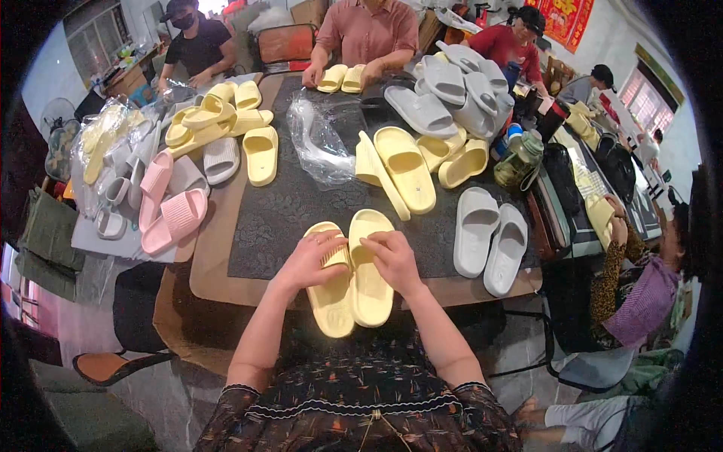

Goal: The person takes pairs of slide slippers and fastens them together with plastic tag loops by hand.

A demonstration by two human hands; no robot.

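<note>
Ctr of frame: L hand (303, 262) lies over the ribbed strap of a pale-yellow, foam-like slide slipper (331, 310), fingers slightly spread; can't tell if clamped. R hand (395, 264), fingers bunched, touches the matching yellow slipper (372, 295) just beside it; grip unclear too. Both stick out over the near edge of a dark-grey patterned mat (260, 237).

Nearby R: light-grey, rubbery slippers (476, 242). Beyond the hands, a crumpled clear plastic bag (318, 139) + more yellow slippers (407, 169) block the mat's middle. Upper R: heaped grey slippers (444, 81), greenish see-through bottle (520, 162). Mid-L: pink ribbed slippers (173, 220).
</note>
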